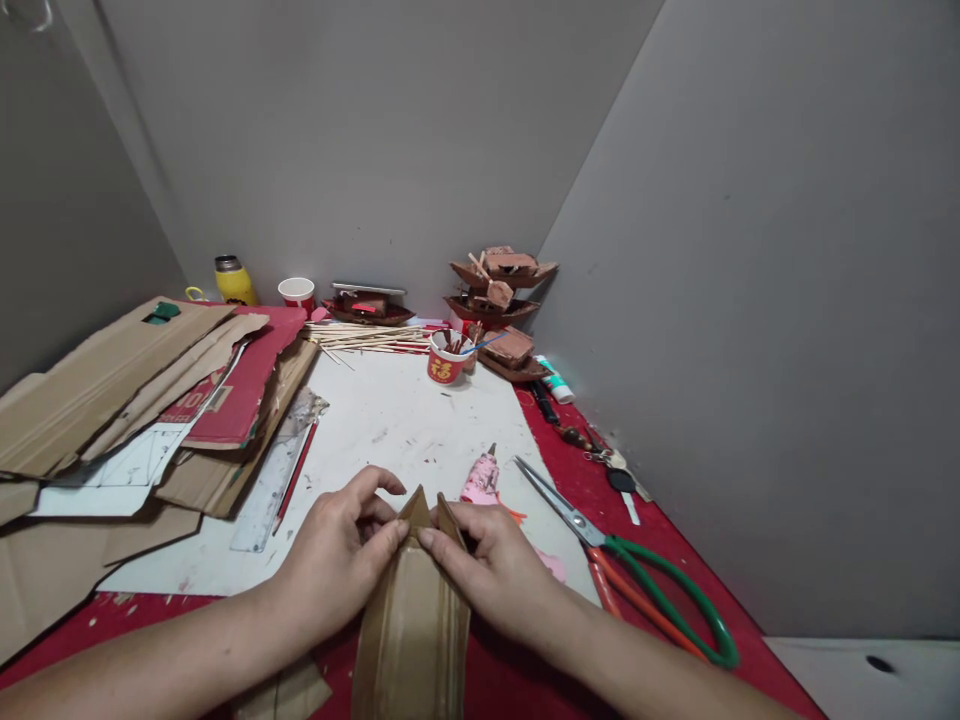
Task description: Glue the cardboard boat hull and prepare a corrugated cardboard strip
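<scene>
In the lower centre of the frame, our left hand (337,550) and right hand (510,572) were close together, both clamped on a long tan corrugated-cardboard piece (416,640), thumbs on top near its far end. The piece ran down to the bottom edge, its sides raised along the length.

We judged the cutting and creasing to be well along: the far end was already shaped into pointed flaps (418,507). A gap between the points showed that end unclosed, and we saw no paint on the piece. How its near end stood we could not tell.

Right of our hands, the large scissors with green and orange handles (581,525) lay unheld, near a pink-bodied tool with a pointed nozzle (481,478). Loose cardboard sheets (112,390) were heaped at the left, and brown model boats (491,308) stood at upper centre.
</scene>
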Available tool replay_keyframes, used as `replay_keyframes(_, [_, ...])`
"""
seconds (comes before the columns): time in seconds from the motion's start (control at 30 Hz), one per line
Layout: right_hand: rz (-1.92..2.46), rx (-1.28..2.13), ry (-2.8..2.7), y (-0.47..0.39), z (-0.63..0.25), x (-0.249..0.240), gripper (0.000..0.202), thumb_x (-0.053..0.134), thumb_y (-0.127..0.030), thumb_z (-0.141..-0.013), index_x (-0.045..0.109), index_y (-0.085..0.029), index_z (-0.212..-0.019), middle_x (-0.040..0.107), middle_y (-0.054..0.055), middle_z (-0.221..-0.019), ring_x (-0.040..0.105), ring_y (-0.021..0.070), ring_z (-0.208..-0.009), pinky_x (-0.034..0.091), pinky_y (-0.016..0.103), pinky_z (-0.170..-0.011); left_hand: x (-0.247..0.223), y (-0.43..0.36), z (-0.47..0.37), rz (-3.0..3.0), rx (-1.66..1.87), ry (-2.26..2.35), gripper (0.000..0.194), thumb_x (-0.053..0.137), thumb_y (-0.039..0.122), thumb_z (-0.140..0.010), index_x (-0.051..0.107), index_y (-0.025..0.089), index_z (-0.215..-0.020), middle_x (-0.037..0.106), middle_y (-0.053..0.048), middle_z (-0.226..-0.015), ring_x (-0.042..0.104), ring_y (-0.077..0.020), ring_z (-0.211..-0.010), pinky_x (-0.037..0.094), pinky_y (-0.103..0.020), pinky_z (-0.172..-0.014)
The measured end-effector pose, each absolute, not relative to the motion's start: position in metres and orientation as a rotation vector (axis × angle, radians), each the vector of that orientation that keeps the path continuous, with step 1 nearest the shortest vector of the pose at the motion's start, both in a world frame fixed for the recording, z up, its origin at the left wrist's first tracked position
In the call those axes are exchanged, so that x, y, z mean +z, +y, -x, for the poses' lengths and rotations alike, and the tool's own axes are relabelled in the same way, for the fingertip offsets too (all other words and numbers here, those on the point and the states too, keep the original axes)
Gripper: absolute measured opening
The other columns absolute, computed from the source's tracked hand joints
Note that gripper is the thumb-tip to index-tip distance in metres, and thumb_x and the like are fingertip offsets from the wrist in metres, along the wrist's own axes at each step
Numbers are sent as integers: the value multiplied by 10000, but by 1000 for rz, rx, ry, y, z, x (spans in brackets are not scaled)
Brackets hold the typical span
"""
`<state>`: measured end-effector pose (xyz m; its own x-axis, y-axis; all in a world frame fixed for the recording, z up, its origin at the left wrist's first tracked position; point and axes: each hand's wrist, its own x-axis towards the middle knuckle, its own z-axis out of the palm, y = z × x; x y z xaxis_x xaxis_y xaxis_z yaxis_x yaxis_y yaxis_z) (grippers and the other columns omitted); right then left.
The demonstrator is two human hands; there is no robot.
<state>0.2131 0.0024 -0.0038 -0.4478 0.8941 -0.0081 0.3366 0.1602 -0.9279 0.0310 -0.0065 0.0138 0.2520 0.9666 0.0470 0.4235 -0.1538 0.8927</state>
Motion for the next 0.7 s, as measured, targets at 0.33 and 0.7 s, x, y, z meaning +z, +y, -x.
replay_keyframes(0.33, [1129,1280,-1931,1,-214,-4,198,468,-212,-898,526,-166,-714,436,-38,-643,388,100,-600,314,206,-541,14,-6,-30,-1850,820,1205,197,511,151,-826,698,190,-875,708,-16,-758,645,-173,-724,486,-260,-699])
replay_keyframes(0.7, [1126,1254,-1966,-2,-213,-3,213,468,-214,-892,501,-170,-686,414,-39,-630,368,100,-594,298,215,-534,23,-5,-29,-1940,834,1198,199,508,153,-861,704,181,-846,696,-29,-783,631,-157,-751,457,-246,-690])
